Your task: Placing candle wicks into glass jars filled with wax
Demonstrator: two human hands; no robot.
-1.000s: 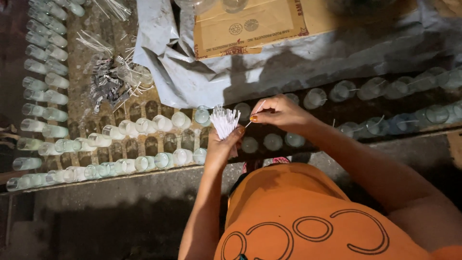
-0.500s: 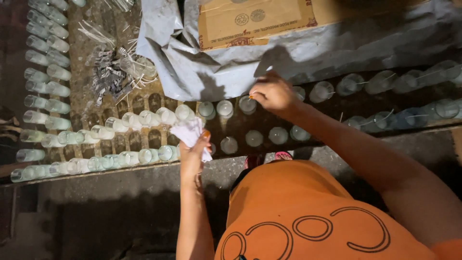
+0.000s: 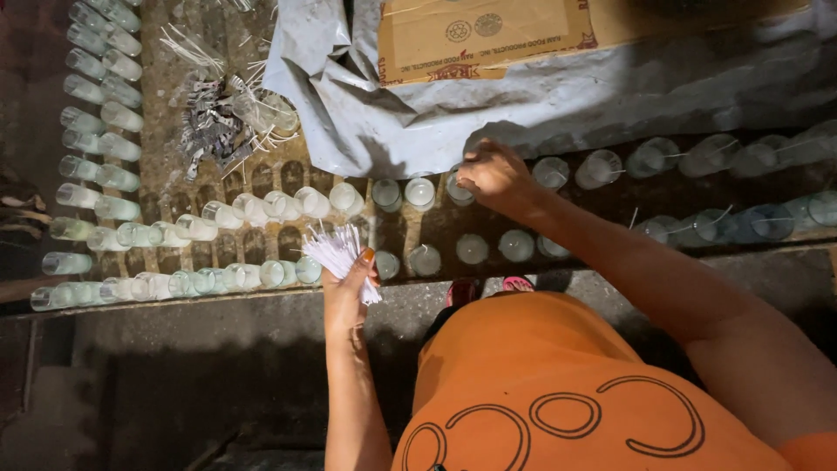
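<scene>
Lying at the top: a crumpled grey plastic sheet (image 3: 488, 122), weighed down by a flat brown cardboard box (image 3: 488, 39). Scattered at upper left on the dark ground: a heap of small metal tabs (image 3: 209, 131) tangled with loose white strands. Bordering the near edge: a grey concrete step (image 3: 218, 349). Filling the lower right: an orange shirt (image 3: 558, 392) with dark looping outlines.

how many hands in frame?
2. Left hand grips a bundle of white wicks; right hand is over the glass cups by the grey sheet. No others visible.
</scene>
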